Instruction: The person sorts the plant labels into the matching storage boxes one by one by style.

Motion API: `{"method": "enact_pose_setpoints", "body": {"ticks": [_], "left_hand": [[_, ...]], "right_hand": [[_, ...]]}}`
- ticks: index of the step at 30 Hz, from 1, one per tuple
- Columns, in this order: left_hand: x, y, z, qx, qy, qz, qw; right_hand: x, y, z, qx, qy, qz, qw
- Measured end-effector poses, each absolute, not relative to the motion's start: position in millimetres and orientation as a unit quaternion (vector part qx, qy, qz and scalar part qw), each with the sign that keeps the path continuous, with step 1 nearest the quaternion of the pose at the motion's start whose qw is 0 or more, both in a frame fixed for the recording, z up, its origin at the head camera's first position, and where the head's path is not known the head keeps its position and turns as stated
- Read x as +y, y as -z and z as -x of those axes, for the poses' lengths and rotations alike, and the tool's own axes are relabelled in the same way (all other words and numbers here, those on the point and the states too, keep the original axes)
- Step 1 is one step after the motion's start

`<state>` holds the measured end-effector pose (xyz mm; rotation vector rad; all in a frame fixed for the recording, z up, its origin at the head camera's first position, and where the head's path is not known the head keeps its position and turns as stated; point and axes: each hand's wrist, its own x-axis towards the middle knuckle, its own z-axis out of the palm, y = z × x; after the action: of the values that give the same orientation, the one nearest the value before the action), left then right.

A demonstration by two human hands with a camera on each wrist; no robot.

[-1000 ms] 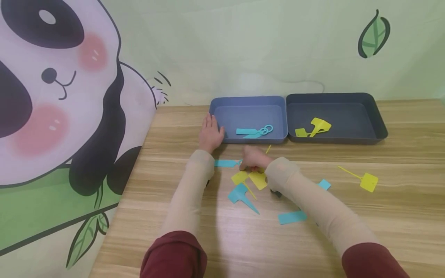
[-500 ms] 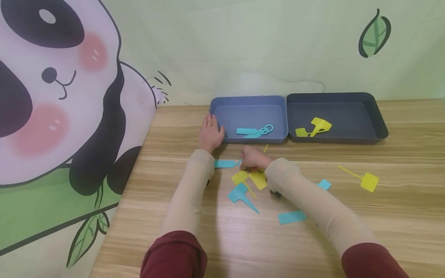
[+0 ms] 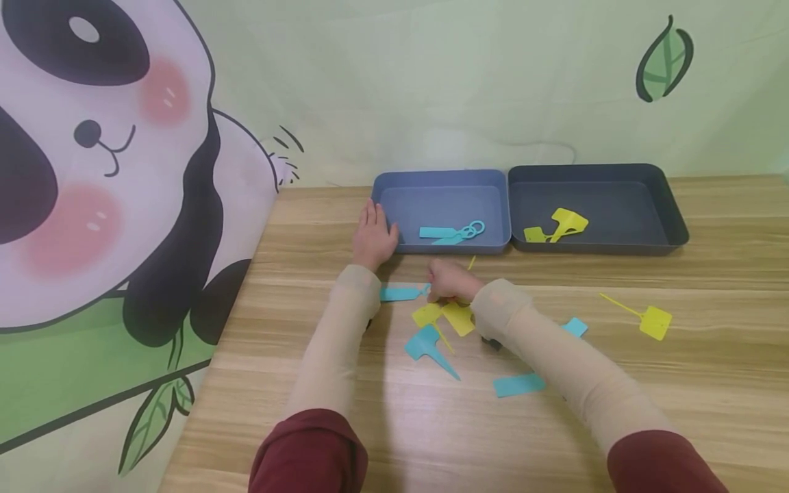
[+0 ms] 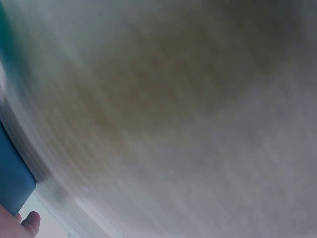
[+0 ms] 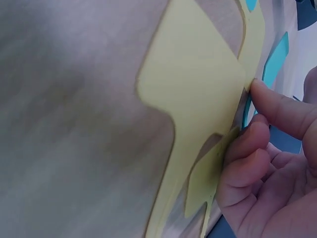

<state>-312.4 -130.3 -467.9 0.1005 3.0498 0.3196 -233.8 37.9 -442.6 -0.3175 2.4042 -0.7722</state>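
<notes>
My left hand [image 3: 374, 241] rests with straight fingers at the left front corner of the blue tray [image 3: 444, 246]; the left wrist view catches a little of its fingers [image 4: 30, 225]. Just in front of that tray, my right hand [image 3: 453, 279] reaches down with curled fingers and pinches the ring end of a turquoise plant label [image 3: 399, 294]. Its ring is partly hidden by the fingers. Beneath and beside this hand lie yellow plant labels [image 3: 458, 319], one large in the right wrist view [image 5: 193, 64]. A turquoise T-shaped label [image 3: 424, 342] lies nearer.
Two turquoise ring labels [image 3: 437, 233] lie in the blue tray. Beside it, a dark tray [image 3: 616, 248] holds yellow labels [image 3: 568, 221]. Another yellow label [image 3: 655, 323] lies on the right of the wooden table [image 3: 709, 397]. Turquoise labels [image 3: 518, 385] are partly under the right forearm.
The turquoise ring label has tilted, its left end swinging slightly toward the body. A yellow stem by the right hand has shifted a little left. The left hand has stayed in place.
</notes>
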Motion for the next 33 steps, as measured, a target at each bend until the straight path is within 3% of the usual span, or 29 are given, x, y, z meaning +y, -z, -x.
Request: {"method": "enact_pose_setpoints", "body": {"ticks": [19,25,33], "left_hand": [[-131,468,313,0.994,-0.094,-0.032,0.046],[-130,468,312,0.994,-0.096,-0.032,0.046],[-130,468,313,0.994,-0.097,-0.034,0.039]], "right_hand": [[76,433,244,0.909,0.196,0.156,0.334],[86,432,248,0.887,0.240,0.108,0.380],[90,432,249,0.891,0.241,0.063,0.380]]}}
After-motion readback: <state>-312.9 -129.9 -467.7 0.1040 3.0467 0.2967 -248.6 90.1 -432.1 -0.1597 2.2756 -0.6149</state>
